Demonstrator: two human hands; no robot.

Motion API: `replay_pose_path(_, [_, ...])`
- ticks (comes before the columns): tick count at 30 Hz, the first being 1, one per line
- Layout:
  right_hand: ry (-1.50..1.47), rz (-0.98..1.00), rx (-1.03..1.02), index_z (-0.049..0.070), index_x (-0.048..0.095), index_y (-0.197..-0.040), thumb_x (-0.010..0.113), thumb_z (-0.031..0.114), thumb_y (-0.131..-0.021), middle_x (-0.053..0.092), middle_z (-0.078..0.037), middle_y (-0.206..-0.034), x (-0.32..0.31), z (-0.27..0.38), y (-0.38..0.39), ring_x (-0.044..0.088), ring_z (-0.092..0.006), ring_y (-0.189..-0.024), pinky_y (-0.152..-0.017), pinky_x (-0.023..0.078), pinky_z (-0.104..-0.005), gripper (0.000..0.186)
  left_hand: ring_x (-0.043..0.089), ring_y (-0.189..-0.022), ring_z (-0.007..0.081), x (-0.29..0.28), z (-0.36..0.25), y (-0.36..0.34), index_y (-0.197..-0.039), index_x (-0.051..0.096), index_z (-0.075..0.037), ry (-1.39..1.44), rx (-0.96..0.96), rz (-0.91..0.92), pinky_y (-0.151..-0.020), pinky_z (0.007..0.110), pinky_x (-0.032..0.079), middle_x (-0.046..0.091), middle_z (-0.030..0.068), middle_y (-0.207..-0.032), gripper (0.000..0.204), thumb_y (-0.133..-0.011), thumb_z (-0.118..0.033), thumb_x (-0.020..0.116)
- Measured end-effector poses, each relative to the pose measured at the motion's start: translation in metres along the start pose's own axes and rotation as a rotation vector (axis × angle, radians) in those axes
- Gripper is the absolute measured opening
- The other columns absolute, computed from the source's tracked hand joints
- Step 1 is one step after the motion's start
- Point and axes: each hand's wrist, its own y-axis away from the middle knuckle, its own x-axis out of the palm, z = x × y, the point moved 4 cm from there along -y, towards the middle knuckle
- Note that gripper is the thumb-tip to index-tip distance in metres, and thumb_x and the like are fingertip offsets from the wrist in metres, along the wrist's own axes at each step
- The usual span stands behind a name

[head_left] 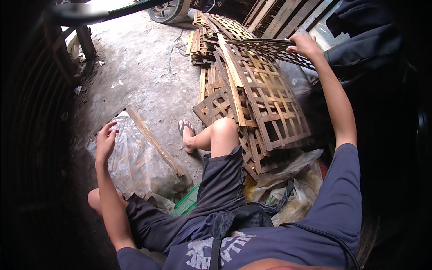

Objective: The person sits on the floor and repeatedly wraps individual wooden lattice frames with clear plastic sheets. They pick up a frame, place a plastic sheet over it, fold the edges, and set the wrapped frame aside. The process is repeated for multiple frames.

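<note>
My right hand (304, 46) is raised at the upper right, its fingers closed on the edge of a dark woven bamboo panel (273, 47). That panel is tilted, seen nearly edge-on, above a stack of similar lattice panels. The uppermost panel of the stack (274, 96) has pale and brown slats in an open weave. My left hand (106, 140) hovers at the left with nothing in it, its fingers loosely bent and apart. Below and beside it lies a wooden-edged piece covered with clear plastic sheeting (135, 155).
More lattice panels (202, 47) are piled farther back. A wheel (166, 11) stands at the far edge. Crumpled plastic bags (303, 193) lie by my right side, and a green plastic crate (185, 201) sits between my legs. Dark clothing (364, 45) hangs at the upper right.
</note>
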Motion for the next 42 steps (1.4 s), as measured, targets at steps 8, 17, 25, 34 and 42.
replay_pose_path(8, [0.065, -0.196, 0.071, 0.006, 0.064, -0.091, 0.064, 0.033, -0.081, 0.065, -0.016, -0.094, 0.001, -0.028, -0.017, 0.062, -0.032, -0.092, -0.082, 0.042, -0.048, 0.028, 0.064, -0.086, 0.0179, 0.01, -0.011, 0.0, -0.115, 0.057, -0.002, -0.009, 0.003, 0.019, -0.073, 0.029, 0.048, 0.065, 0.0137, -0.092, 0.031, -0.085, -0.005, 0.048])
replay_pose_path(17, [0.106, -0.382, 0.036, 0.002, 0.063, -0.086, 0.06, 0.026, -0.083, 0.064, -0.017, -0.086, -0.009, -0.012, 0.022, 0.063, -0.033, -0.083, -0.076, 0.047, -0.0446, 0.024, 0.064, -0.089, 0.0207, 0.015, -0.027, -0.001, -0.115, 0.056, -0.001, -0.034, 0.003, 0.053, -0.078, 0.031, 0.048, 0.064, 0.016, -0.096, 0.035, -0.083, -0.004, 0.043])
replay_pose_path(25, [-0.107, -0.568, 0.278, 0.003, 0.062, -0.083, 0.058, 0.03, -0.085, 0.062, -0.018, -0.083, 0.081, -0.027, 0.091, 0.06, -0.0343, -0.078, -0.071, 0.046, -0.0439, 0.027, 0.064, -0.09, 0.0211, 0.021, -0.036, 0.001, -0.115, 0.056, -0.001, 0.031, 0.022, 0.092, -0.079, 0.032, 0.048, 0.063, 0.0158, -0.101, 0.032, -0.086, -0.006, 0.046])
replay_pose_path(34, [-0.246, -0.61, 0.46, 0.004, 0.063, -0.087, 0.057, 0.033, -0.084, 0.063, -0.017, -0.086, 0.111, -0.051, 0.109, 0.061, -0.0375, -0.079, -0.068, 0.047, -0.0457, 0.03, 0.063, -0.091, 0.0195, 0.02, -0.029, 0.004, -0.116, 0.056, -0.002, 0.024, 0.011, 0.109, -0.078, 0.031, 0.048, 0.063, 0.0144, -0.103, 0.032, -0.084, -0.004, 0.047])
replay_pose_path(42, [-0.191, -0.68, 0.403, 0.007, 0.063, -0.084, 0.056, 0.037, -0.084, 0.064, -0.02, -0.074, 0.029, -0.055, 0.072, 0.063, -0.0393, -0.072, -0.064, 0.05, -0.0484, 0.032, 0.064, -0.09, 0.0208, 0.032, -0.023, -0.002, -0.114, 0.057, -0.002, 0.004, 0.057, 0.126, -0.078, 0.031, 0.048, 0.063, 0.0152, -0.102, 0.032, -0.084, -0.005, 0.046])
